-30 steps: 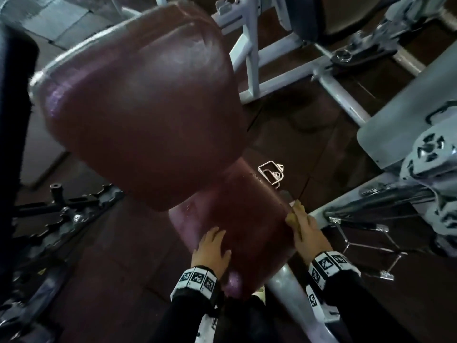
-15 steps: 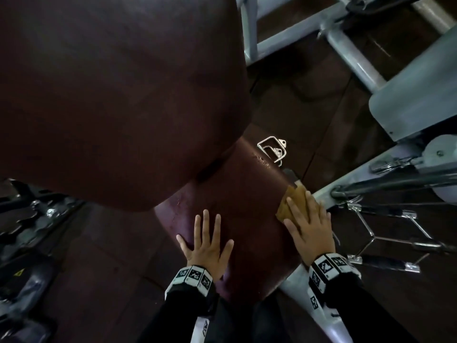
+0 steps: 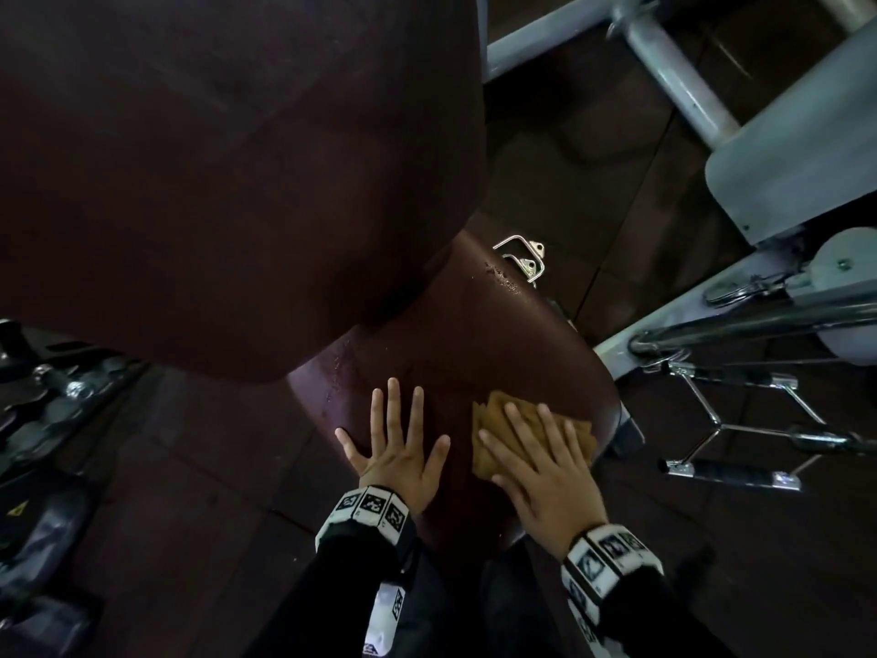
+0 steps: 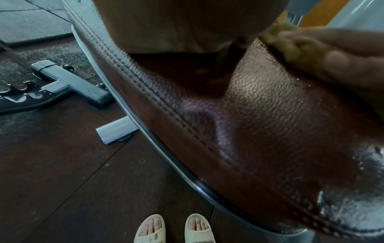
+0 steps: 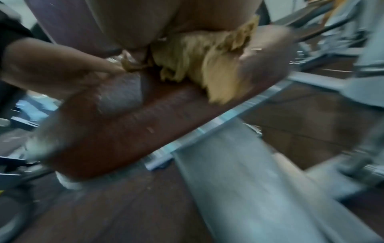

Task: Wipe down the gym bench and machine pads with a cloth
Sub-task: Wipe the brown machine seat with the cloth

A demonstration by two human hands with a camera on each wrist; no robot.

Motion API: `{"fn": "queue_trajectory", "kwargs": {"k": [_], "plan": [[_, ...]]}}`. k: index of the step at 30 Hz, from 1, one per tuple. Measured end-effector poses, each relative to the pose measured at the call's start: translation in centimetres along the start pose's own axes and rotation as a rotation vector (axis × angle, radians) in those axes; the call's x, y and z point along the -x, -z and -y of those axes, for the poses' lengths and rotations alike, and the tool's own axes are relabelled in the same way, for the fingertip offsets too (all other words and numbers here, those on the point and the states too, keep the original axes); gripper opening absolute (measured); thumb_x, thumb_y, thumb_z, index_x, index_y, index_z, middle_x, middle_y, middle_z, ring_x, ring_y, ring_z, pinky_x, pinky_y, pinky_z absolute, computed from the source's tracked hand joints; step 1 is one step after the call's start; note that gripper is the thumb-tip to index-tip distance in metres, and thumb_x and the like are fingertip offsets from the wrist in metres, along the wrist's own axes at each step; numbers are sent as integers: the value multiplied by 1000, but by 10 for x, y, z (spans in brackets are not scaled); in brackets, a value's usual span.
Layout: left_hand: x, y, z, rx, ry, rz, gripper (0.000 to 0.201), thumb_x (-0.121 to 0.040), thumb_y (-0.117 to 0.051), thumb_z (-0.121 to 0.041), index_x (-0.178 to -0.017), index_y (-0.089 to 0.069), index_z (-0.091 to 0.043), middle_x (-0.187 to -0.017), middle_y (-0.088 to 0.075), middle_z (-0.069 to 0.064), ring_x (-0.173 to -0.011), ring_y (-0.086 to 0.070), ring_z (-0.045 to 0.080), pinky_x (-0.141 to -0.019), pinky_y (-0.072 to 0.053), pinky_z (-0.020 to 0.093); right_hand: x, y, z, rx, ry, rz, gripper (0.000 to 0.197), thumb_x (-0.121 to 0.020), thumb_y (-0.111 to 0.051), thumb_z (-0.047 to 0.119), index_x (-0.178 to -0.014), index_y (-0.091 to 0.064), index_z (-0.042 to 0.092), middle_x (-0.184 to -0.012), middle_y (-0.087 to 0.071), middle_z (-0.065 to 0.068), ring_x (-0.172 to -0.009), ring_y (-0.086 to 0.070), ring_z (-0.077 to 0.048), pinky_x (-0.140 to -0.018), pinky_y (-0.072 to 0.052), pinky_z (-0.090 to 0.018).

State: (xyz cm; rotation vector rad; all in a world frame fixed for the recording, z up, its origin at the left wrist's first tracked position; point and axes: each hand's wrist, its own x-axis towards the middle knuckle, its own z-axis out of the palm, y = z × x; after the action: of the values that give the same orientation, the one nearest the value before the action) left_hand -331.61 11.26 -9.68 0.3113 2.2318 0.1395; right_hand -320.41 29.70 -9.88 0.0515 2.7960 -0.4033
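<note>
Head view, nearest first: two black sleeves with checkered wrist bands lead to both hands laid on the maroon seat pad (image 3: 455,353). The left hand (image 3: 396,455) lies flat on the bare pad, fingers straight and spread, holding nothing. Just to its right, the right hand (image 3: 545,472) presses flat, fingers extended, on a folded tan cloth (image 3: 489,434) that sits on the near right part of the pad; nothing is gripped, only pressed.

From the left wrist, the pad's pebbled surface (image 4: 270,123) and its stitched seam are sharp, with the person's feet in pale sandals (image 4: 173,228) on the dark floor below. The right wrist picture is smeared with blur, so the cloth (image 5: 199,60) there reads only as a crumpled tan mass, probably bunched under the palm.

Farther off, the large maroon back pad (image 3: 228,173) overhangs the seat pad's far end and hides it. Small wet-looking specks (image 3: 503,277) dot the seat pad's far right edge near a metal clip (image 3: 522,258). Right of the bench stand the grey machine frame (image 3: 674,68) and a chrome cable handle (image 3: 740,434) on the floor.
</note>
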Motion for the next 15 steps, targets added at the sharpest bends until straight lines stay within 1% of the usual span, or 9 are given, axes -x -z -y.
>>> {"fn": "queue_trajectory", "kwargs": {"k": [3, 5, 6, 7, 8, 10, 12, 13, 15], "plan": [[0, 0, 1, -1, -9, 11, 66, -88, -3, -67, -115, 54, -45, -129, 60, -13, -116, 57, 6, -84, 40, 55, 22, 4, -24, -46, -84, 17, 50, -98, -16, 51, -147, -17, 40, -158, -15, 2, -142, -17, -32, -112, -19, -49], [-1, 1, 1, 7, -17, 18, 65, -86, -1, -68, -115, 54, -45, -130, 59, -12, -116, 57, 6, -81, 42, 53, 19, 14, -42, -109, -201, 30, 53, -98, -9, 52, -147, -20, 35, -157, -13, -3, -141, -17, -36, -110, -26, -55], [-1, 1, 1, 10, -19, 19, 65, -85, 0, -68, -115, 54, -46, -130, 59, -12, -117, 56, 6, -80, 43, 52, 13, 21, -50, -141, -257, 30, 57, -97, -7, 54, -147, -21, 33, -157, -13, -5, -142, -15, -37, -109, -26, -57], [-1, 1, 1, 10, -19, 21, 65, -85, 1, -68, -115, 54, -46, -130, 59, -12, -117, 56, 6, -79, 44, 52, 3, 27, -58, -160, -297, 24, 58, -95, -7, 57, -147, -19, 33, -157, -11, -4, -142, -14, -36, -109, -23, -56], [-1, 1, 1, 8, -17, 21, 65, -84, 1, -68, -115, 54, -46, -130, 59, -12, -117, 56, 6, -79, 44, 52, -9, 32, -65, -160, -320, 19, 59, -94, -9, 58, -146, -17, 34, -157, -8, -3, -143, -13, -35, -111, -19, -54], [-1, 1, 0, 4, -14, 19, 65, -84, 2, -68, -115, 54, -45, -130, 59, -12, -116, 57, 6, -79, 43, 52, -38, 39, -70, -113, -314, -9, 57, -92, -13, 54, -145, -14, 33, -158, -8, -4, -144, -14, -34, -114, -15, -51], [-1, 0, 0, 8, -16, 12, 65, -84, 2, -68, -117, 53, -45, -131, 59, -12, -117, 56, 6, -79, 44, 51, -63, 45, -63, -33, -284, 10, 56, -93, -13, 52, -145, -11, 33, -158, -7, -7, -145, -12, -32, -116, -13, -49], [0, 0, 0, 10, -18, 7, 65, -84, 1, -68, -117, 52, -45, -131, 59, -12, -117, 56, 6, -79, 44, 51, -71, 46, -55, -17, -286, 24, 54, -95, -17, 52, -146, -10, 35, -158, -6, -6, -144, -11, -35, -116, -12, -50], [1, 1, 0, 9, -19, 1, 65, -85, 1, -68, -118, 52, -45, -132, 58, -13, -118, 56, 6, -80, 43, 51, -76, 45, -35, -23, -260, 12, 52, -96, -34, 47, -146, -23, 36, -157, -16, -6, -141, -16, -44, -112, -16, -56]]}}
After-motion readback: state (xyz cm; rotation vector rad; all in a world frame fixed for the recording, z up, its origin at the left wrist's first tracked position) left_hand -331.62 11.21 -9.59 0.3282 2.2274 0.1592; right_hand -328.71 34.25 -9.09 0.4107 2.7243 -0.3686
